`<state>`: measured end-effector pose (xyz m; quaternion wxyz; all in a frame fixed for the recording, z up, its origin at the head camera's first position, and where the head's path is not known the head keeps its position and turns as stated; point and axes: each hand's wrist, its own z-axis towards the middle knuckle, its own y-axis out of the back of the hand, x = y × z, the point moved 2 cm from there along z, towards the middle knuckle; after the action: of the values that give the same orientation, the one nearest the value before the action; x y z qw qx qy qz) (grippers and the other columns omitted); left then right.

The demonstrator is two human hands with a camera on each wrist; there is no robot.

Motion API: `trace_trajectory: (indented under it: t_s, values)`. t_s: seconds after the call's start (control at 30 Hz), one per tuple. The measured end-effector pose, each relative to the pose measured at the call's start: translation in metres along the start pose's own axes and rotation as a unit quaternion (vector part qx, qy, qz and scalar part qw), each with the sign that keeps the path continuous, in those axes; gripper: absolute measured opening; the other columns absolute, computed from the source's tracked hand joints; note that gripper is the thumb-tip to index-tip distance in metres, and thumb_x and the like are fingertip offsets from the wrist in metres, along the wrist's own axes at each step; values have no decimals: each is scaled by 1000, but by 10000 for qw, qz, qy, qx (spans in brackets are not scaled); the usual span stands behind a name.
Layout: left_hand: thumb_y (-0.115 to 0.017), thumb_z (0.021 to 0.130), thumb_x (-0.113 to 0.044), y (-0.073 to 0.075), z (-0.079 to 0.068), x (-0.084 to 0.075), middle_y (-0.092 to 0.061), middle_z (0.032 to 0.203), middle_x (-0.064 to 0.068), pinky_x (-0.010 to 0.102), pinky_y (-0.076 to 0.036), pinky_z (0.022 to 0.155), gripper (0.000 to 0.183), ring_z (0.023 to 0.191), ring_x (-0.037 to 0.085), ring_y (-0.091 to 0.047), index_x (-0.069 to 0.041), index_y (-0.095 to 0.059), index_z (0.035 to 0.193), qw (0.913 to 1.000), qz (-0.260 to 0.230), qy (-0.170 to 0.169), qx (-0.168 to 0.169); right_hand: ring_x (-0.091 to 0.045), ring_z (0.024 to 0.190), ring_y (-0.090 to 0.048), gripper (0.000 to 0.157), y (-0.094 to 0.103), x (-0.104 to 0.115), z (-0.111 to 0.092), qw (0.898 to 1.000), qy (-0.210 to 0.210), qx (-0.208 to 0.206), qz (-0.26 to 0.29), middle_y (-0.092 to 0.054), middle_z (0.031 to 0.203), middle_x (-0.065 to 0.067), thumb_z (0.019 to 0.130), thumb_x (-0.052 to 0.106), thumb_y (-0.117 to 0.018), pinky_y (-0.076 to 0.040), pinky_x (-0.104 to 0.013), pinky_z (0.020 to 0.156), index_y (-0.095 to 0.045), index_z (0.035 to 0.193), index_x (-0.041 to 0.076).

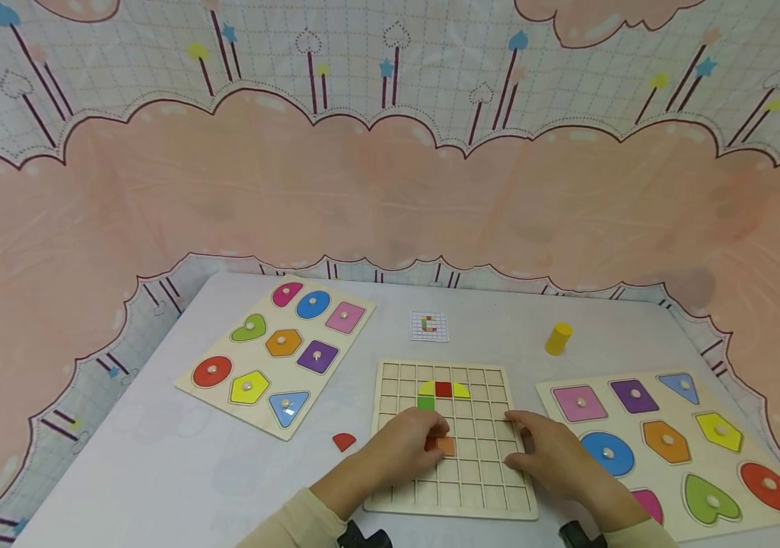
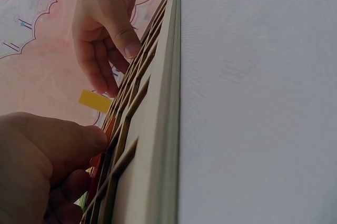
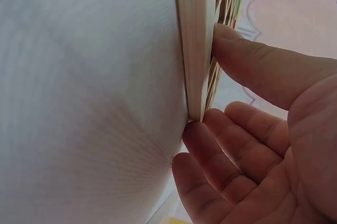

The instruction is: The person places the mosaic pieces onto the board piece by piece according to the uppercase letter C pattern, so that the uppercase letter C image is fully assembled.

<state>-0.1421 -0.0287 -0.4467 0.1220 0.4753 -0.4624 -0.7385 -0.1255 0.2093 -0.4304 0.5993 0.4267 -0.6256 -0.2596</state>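
Note:
A wooden grid board lies on the table between both hands. In its upper cells sit a red square, a yellow quarter-round piece on each side of it, and a green square below left. My left hand is over the lower left cells, its thumb and fingers about a red piece, mostly covered. Beside the fingertips sits an orange square. My right hand touches the board's right edge, thumb and fingers spread apart and nothing pinched between them.
A red quarter-round piece lies left of the board. Behind it lies a small pattern card. A yellow cylinder stands at the back right. Knobbed shape puzzles flank the board, one left and one right.

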Motion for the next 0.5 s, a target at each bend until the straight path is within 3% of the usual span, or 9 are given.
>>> trace_trajectory:
  t_s: [0.5]
  values:
    - [-77,86,-13,1,0,-4,-63,94,-9,21,-49,81,21,89,6,-52,-10,-70,106,9995,83,212,208,-23,101,-60,63,1,1,0,10000,-60,26,-33,-66,112,-5,79,21,-85,-50,-53,92,-59,135,5]
